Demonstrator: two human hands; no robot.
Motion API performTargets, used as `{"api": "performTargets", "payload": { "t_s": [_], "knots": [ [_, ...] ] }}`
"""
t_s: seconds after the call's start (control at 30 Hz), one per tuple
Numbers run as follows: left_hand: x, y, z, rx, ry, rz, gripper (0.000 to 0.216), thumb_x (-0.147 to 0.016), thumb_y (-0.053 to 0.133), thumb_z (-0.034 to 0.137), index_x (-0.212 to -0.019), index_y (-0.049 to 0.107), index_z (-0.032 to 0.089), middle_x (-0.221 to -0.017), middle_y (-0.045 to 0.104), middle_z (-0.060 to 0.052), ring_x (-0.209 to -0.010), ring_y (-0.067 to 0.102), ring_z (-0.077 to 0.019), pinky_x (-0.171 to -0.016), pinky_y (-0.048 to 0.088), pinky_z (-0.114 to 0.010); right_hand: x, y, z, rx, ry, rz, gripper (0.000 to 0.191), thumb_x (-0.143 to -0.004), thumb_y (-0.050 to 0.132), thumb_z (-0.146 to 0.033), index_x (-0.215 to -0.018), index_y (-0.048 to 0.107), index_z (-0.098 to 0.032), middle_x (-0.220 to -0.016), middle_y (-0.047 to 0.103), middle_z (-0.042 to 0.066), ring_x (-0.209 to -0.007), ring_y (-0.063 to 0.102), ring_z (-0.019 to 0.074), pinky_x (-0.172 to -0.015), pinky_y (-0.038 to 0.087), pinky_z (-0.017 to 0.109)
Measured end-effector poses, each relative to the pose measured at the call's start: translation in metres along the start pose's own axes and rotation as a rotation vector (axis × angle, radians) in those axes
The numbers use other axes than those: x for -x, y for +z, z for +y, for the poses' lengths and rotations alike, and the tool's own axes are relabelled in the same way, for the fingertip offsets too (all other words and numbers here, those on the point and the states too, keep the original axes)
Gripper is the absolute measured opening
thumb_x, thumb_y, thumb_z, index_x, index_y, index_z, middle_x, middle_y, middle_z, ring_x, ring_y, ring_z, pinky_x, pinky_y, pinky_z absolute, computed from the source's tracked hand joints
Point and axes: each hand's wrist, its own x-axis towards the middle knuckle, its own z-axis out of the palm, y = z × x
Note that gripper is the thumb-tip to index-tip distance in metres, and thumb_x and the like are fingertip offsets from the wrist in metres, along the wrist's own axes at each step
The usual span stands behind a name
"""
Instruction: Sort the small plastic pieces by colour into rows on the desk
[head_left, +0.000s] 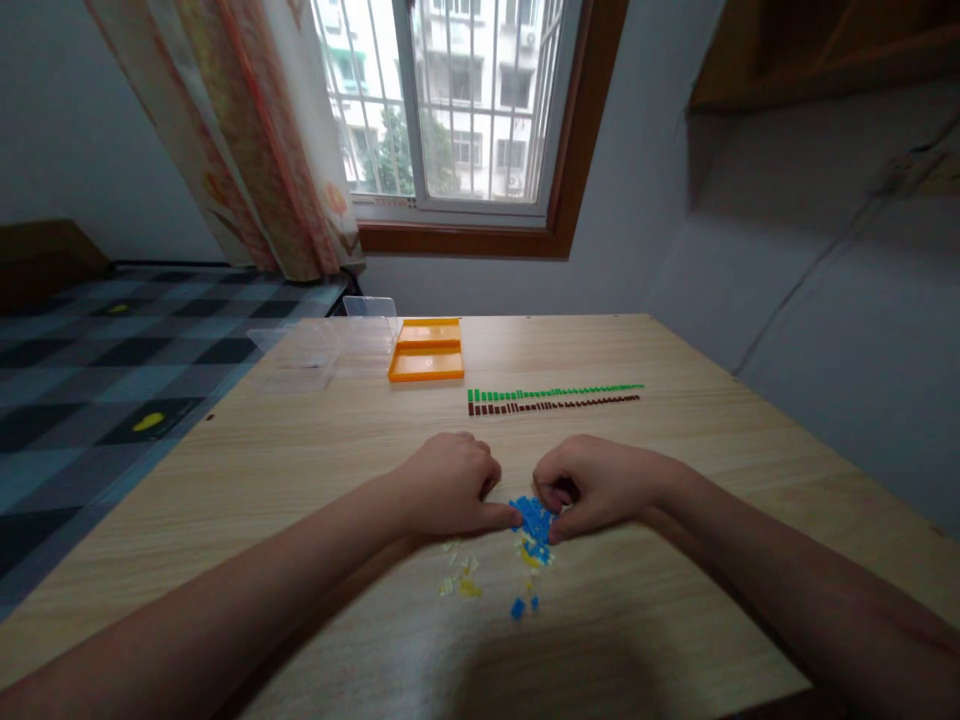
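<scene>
A small heap of blue plastic pieces lies on the table between my two hands. On its left side is my left hand, fingers curled in and thumb stretched out, the thumb tip touching the heap's edge. From the right my right hand reaches in with bent fingers, and a gap shows between its thumb and fingertips beside the blue pieces. Neither hand visibly holds a piece. Yellow pieces and pale, clear-looking pieces are scattered nearer to me. A separate blue piece rests below the heap.
Beyond my hands run a row of green pieces and a row of dark brown pieces. An orange two-part tray and clear plastic boxes stand farther back on the wooden table. A bed adjoins at left.
</scene>
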Motion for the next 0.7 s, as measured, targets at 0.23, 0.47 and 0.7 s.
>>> {"api": "performTargets", "payload": {
  "t_s": [0.23,0.47,0.7],
  "knots": [
    [-0.003,0.005,-0.004,-0.009,-0.029,0.032,0.051,-0.092,0.048,0.059,-0.064,0.063,0.019,-0.069,0.065,-0.008,-0.068,0.056,-0.0216,-0.066,0.042,-0.035,-0.005,0.003,-0.001,0.043,0.042,0.102,0.024,-0.081,0.072,-0.030,-0.068,0.057,-0.017,-0.061,0.052,-0.005,-0.057,0.043,0.0088,-0.055,0.026,0.024],
    [-0.001,0.002,0.002,-0.009,-0.035,0.011,0.059,-0.086,0.049,0.071,-0.065,0.065,0.019,-0.069,0.064,-0.009,-0.069,0.055,-0.0228,-0.066,0.043,-0.036,-0.002,0.001,-0.004,0.070,0.023,0.105,0.034,-0.083,0.072,-0.043,-0.070,0.052,-0.019,-0.061,0.048,-0.006,-0.057,0.041,0.0094,-0.054,0.023,0.024],
    [-0.002,0.002,0.007,-0.055,-0.045,0.016,0.059,-0.084,0.052,0.072,-0.068,0.068,0.018,-0.073,0.067,-0.010,-0.073,0.059,-0.0246,-0.068,0.044,-0.037,-0.006,0.003,-0.009,0.176,0.024,0.117,0.035,-0.079,0.076,-0.044,-0.070,0.054,-0.019,-0.061,0.049,-0.005,-0.057,0.038,0.0095,-0.055,0.019,0.026]
  ]
}}
